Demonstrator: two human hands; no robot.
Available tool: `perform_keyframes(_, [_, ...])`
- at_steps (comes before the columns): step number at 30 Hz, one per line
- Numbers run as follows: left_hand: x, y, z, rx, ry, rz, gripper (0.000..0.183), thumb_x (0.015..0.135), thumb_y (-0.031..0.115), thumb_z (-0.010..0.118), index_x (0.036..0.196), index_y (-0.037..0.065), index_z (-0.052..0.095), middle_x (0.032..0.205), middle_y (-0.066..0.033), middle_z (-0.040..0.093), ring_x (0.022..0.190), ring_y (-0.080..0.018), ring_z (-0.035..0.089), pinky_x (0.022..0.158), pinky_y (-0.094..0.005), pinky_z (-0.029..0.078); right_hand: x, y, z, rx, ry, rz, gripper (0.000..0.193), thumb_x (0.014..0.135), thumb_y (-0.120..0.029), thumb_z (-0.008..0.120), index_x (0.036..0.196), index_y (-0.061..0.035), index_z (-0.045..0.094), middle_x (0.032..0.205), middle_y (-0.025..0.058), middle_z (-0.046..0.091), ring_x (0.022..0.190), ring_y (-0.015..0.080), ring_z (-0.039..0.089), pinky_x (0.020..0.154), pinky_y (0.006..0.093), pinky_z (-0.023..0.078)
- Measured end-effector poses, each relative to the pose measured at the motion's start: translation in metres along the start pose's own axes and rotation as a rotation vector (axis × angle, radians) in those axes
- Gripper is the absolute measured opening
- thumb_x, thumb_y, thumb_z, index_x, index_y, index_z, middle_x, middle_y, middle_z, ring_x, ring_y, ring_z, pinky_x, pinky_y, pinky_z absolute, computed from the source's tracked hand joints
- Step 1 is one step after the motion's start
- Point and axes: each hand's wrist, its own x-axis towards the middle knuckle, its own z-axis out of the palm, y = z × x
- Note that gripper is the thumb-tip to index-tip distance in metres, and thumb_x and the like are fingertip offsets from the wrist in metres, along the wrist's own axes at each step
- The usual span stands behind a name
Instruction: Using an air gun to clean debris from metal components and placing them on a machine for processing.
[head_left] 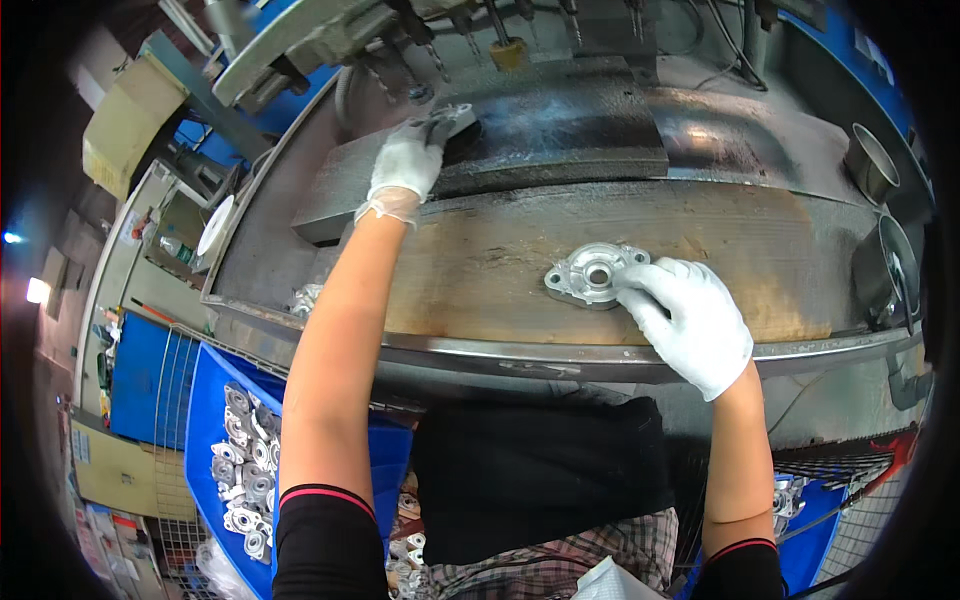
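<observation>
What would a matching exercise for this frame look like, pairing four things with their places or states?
Column one:
1. Left hand
2. Right hand
3. Left-side blue bin
4. Metal cups

Column two:
A. At the right end of the workbench
B. Touching the round-centred casting on the brown board
C. Loaded with many metal pieces
D. Holding a metal part at the dark block

Pairs: 1-D, 2-B, 3-C, 4-A
</observation>
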Motion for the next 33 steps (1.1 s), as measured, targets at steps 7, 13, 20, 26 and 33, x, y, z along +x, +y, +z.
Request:
perform_keyframes(7, [0.004,-0.012,0.005,-0.007,0.057,0.077,0.031,0.091,0.023,0.054,0.118,0.014,0.066,0.122,-0.0142,0.061,0.113,-0.0359,0.056,0.097,-0.0431,0.044,0.000,0.002,0.005,-0.049,0.038,-0.034,0.010,0.085,-0.017,0.064,0.093,-0.0094,0.064,0.085,0.0088,0.064,0.078,0.0286,0.061,0.075,0.0387,0.047])
perform_keyframes(13, [0.010,-0.007,0.003,0.158,-0.108,-0.014,0.034,0.091,0.023,0.054,0.124,0.016,0.063,0.126,-0.0172,0.059,0.117,-0.0353,0.054,0.100,-0.0420,0.043,-0.003,0.003,0.005,-0.059,0.045,-0.030,0.012,0.086,-0.018,0.063,0.094,-0.0088,0.064,0.084,0.0102,0.064,0.077,0.0296,0.062,0.075,0.0398,0.048])
perform_keyframes(20, [-0.024,0.016,-0.032,-0.198,0.026,-0.075,0.041,0.092,0.032,0.056,0.129,0.013,0.060,0.123,-0.0220,0.061,0.120,-0.0386,0.054,0.100,-0.0421,0.043,0.000,0.003,0.008,0.125,0.033,0.083,0.015,0.088,-0.016,0.059,0.100,-0.0071,0.064,0.090,0.0152,0.067,0.083,0.0342,0.064,0.077,0.0425,0.049])
perform_keyframes(26, [-0.115,0.106,-0.064,-0.597,-0.448,-0.024,0.068,0.083,0.043,0.070,0.135,0.003,0.053,0.138,-0.0200,0.052,0.130,-0.0317,0.048,0.110,-0.0368,0.035,-0.001,0.018,0.006,-0.010,0.149,0.325,0.019,0.088,-0.015,0.054,0.103,-0.0077,0.064,0.096,0.0166,0.068,0.093,0.0349,0.063,0.084,0.0442,0.049])
perform_keyframes(33, [-0.159,0.146,-0.047,-0.247,-0.391,0.068,0.073,0.068,0.053,0.077,0.126,0.011,0.063,0.145,-0.0175,0.044,0.138,-0.0342,0.035,0.112,-0.0465,0.030,0.006,0.022,0.012,-0.142,-0.030,0.341,0.023,0.087,-0.019,0.055,0.105,-0.0092,0.065,0.100,0.0164,0.068,0.097,0.0351,0.062,0.087,0.0442,0.048])
